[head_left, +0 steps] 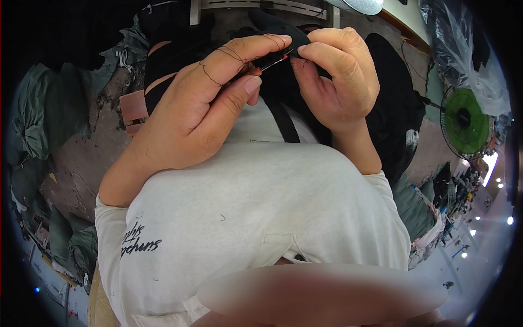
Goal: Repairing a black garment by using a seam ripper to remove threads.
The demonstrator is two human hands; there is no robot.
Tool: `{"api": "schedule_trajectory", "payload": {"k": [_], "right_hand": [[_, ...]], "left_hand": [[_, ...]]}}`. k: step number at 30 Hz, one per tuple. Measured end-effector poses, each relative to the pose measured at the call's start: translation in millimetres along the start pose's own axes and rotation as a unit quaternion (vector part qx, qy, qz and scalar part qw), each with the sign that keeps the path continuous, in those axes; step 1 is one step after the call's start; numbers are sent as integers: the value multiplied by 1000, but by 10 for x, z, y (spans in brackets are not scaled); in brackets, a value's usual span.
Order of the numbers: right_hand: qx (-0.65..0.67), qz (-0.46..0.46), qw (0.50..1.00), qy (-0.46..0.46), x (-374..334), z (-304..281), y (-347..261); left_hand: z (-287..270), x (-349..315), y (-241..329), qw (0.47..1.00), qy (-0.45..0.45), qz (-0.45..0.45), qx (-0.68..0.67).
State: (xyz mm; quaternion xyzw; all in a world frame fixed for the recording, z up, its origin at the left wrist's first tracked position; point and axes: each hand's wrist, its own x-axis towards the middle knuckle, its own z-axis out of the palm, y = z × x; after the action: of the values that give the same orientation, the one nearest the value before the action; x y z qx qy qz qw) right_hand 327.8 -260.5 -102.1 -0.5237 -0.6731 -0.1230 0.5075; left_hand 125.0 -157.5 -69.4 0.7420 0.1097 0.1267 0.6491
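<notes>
My left hand (pixel 201 109) grips a small tool with a red handle and thin metal tip (pixel 272 63) between thumb and forefinger. Loose black threads cling to the back of this hand and its forefinger. My right hand (pixel 338 76) pinches black fabric (pixel 283 32) right at the tool's tip, thumb and forefinger closed on the cloth. Both hands are held close together in front of my chest, above my white shirt (pixel 256 207). A black strap (pixel 286 122) of the fabric hangs down between the hands.
More black garments (pixel 395 109) pile up at the right. Grey-green cloth bundles (pixel 38 120) lie on the floor at the left. A green standing fan (pixel 466 122) is at the right. A pink strip piece (pixel 133 106) sits left of my hand.
</notes>
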Motion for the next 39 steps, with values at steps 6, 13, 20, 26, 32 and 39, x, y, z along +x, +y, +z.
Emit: {"api": "schedule_trajectory", "payload": {"k": [6,13,20,26,32,39], "right_hand": [[-3,1,1000,-3,7,-2,4],[2,1,1000,-10,39,11,-16],[28,27,999,-14,51,14,-25],[175,182,966,-55,65,-1,-46],[263,146,947,-117,169,-21,45],[271,285,911,-127,735,-261,-330]], "left_hand": [[13,1,19,1000,5,-3,0],[17,15,-51,999,13,30,3],[-63,15,43,999,35,15,-28],[-360,-86,186,970,164,-24,-178],[-741,-246,258,988,95,46,-113],[-839,-214,255,980,17,115,160]]}}
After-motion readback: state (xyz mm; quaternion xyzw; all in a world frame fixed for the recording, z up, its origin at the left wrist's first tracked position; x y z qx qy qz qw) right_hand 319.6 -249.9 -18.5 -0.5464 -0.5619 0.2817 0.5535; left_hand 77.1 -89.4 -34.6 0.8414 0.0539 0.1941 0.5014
